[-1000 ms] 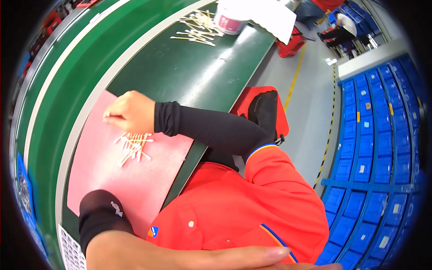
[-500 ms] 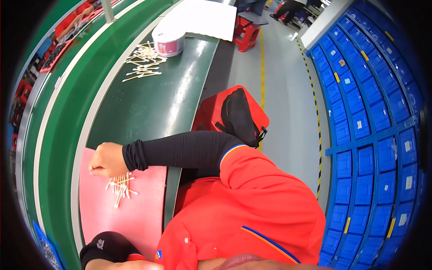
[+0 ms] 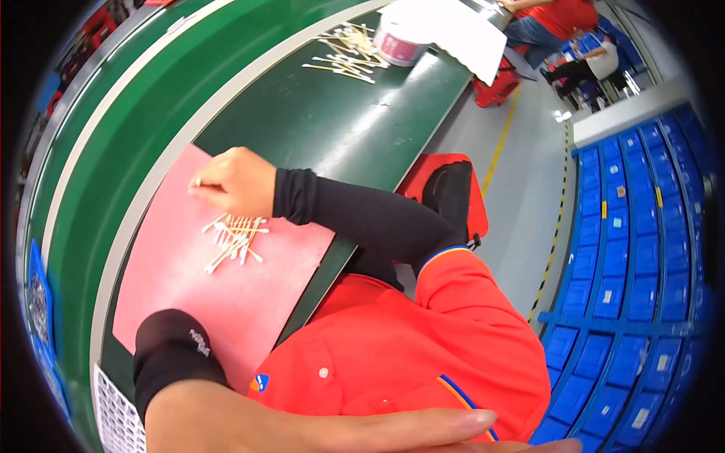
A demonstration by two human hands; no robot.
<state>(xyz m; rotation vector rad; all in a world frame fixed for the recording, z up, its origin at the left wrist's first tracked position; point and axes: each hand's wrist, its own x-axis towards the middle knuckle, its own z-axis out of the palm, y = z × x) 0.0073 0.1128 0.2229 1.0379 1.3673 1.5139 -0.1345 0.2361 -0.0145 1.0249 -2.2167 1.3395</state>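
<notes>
A small pile of cotton swabs (image 3: 236, 240) with pale sticks and white tips lies on a pink mat (image 3: 162, 260). My right hand (image 3: 236, 181) is closed just beyond the pile, thumb and fingers drawn together; whatever is between them is hidden. Black sleeve covers that forearm to the wrist. In the foreground my left hand (image 3: 325, 430) is raised in front of my red shirt, close to the camera. Its visible fingers are stretched out and apart, and the lower edge cuts off the rest. Nothing shows in it.
Farther along the green bench stand a white tub with a pink label (image 3: 399, 47), loose swabs (image 3: 351, 54) and a white sheet (image 3: 461, 30). A red stool (image 3: 477, 215) carries a black bag (image 3: 445, 198). Blue bins (image 3: 634, 249) line the right; people sit far back.
The view has turned, so the mat, swabs and right hand appear higher and farther right. My left hand has come into view with its fingers extended. The right hand stays closed.
</notes>
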